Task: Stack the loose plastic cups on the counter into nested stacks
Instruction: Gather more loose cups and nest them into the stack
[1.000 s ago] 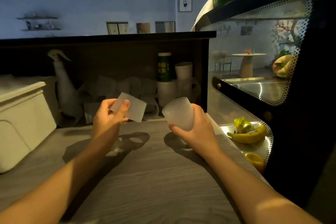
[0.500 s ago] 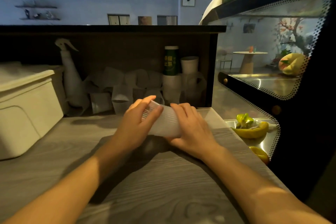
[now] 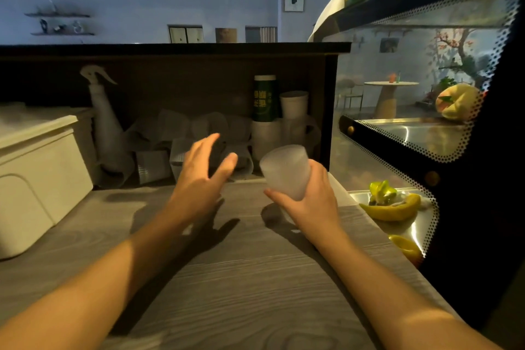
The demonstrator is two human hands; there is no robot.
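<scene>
1. The grey wood-grain table (image 3: pixel 255 278) carries everything; a cream plastic bin (image 3: pixel 37 179) sits at nine o'clock.
2. The loose translucent plastic cups (image 3: pixel 181 139) lie jumbled under the dark shelf at twelve o'clock, beside a white spray bottle (image 3: pixel 103 122).
3. The frosted ribbed cup stack (image 3: pixel 285 170) is gripped by the right hand (image 3: pixel 309 202), fingers curled round it, base toward the camera.
4. The left hand (image 3: pixel 203 176) is spread and empty, reaching toward the pile.
5. Risk: in this dim light a hasty grab could knock cups over or crush one.
</scene>
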